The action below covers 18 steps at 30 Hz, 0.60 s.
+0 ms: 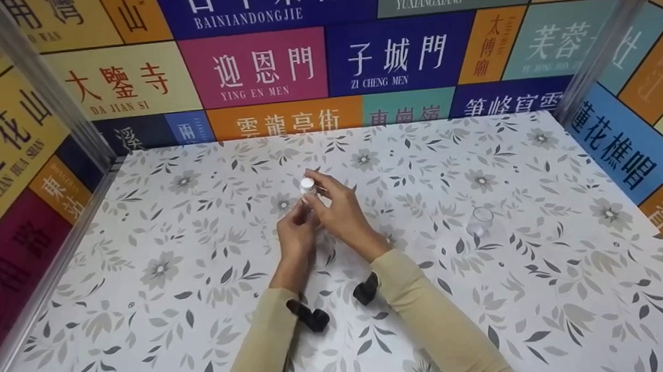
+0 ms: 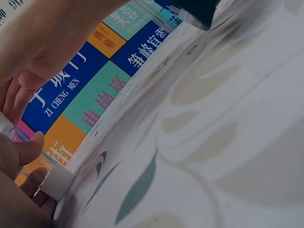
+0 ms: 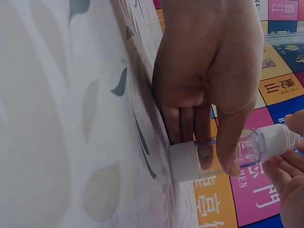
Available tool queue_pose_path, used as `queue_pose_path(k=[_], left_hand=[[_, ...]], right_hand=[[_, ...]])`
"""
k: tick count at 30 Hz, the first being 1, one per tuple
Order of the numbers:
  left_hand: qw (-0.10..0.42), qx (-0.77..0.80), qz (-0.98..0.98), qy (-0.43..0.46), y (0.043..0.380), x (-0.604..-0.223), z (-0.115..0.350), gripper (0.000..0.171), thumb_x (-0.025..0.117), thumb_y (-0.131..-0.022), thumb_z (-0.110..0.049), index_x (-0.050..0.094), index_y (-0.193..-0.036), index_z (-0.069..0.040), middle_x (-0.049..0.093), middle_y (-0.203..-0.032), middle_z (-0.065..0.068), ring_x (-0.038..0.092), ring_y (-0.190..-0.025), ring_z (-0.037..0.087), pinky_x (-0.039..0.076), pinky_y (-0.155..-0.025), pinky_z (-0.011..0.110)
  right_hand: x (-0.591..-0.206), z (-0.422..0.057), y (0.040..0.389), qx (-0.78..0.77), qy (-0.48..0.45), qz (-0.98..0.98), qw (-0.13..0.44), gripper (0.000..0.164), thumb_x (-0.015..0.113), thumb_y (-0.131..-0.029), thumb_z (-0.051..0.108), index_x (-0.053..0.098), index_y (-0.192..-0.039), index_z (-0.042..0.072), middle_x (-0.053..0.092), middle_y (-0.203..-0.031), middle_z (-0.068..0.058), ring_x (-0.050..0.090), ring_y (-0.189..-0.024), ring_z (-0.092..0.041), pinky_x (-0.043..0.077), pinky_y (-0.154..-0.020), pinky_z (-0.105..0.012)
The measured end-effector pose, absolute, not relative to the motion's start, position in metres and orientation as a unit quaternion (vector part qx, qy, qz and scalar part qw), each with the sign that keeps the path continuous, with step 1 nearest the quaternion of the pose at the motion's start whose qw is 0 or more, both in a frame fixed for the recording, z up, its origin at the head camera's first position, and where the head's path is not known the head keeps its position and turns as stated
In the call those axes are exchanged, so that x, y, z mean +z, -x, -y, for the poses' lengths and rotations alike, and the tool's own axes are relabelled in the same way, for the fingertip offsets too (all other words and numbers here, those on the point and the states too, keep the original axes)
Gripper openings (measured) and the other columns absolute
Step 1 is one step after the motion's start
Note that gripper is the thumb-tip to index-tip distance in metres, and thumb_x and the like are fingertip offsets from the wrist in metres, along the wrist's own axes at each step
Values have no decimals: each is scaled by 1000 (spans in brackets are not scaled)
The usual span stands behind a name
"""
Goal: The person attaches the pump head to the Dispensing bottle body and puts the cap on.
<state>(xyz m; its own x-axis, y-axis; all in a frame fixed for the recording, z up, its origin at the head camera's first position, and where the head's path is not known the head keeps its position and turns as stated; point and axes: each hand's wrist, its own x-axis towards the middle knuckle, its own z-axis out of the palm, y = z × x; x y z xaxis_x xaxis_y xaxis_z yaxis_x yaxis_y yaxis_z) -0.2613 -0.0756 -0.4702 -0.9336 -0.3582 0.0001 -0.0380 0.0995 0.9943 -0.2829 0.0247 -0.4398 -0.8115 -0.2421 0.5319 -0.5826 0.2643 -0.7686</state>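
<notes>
My left hand (image 1: 298, 230) grips a small clear bottle (image 3: 244, 152) by its body, thumb on one side and fingers on the other. The bottle stands upright, its white base (image 2: 57, 183) at or very close to the tabletop. On its white top (image 1: 307, 184) are the fingers of my right hand (image 1: 339, 203), thumb and forefinger pinching it from the sides. In the right wrist view the right fingertips (image 3: 292, 183) show at the right edge, around the top. The head view has most of the bottle's body hidden behind both hands.
A clear, cup-like cover (image 1: 481, 221) stands on the table to the right of my hands. The tabletop (image 1: 201, 338) has a leaf-and-flower print. Colourful panels with large characters (image 1: 254, 68) rise at the back and both sides. Black straps (image 1: 366, 289) sit at my wrists.
</notes>
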Motion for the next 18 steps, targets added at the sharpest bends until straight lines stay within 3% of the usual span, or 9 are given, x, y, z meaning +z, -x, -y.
queue_pose_path(k=[12,18], left_hand=[[110,-663,728,-137,261,-471,75,50,64,-90,2,55,-139,0,64,-135,19,61,-129,30,50,-109,36],[121,-669,721,-134,263,-472,75,48,63,-89,3,56,-137,1,67,-129,21,65,-120,31,54,-102,35]], right_hand=[[-440,-26,284,560,-243,777,155,46,69,-93,9,56,-136,-3,65,-130,-22,64,-124,-32,53,-105,-32],[-438,-25,284,557,-261,772,162,39,63,-96,5,58,-134,-4,64,-132,-22,63,-123,-33,54,-104,-32]])
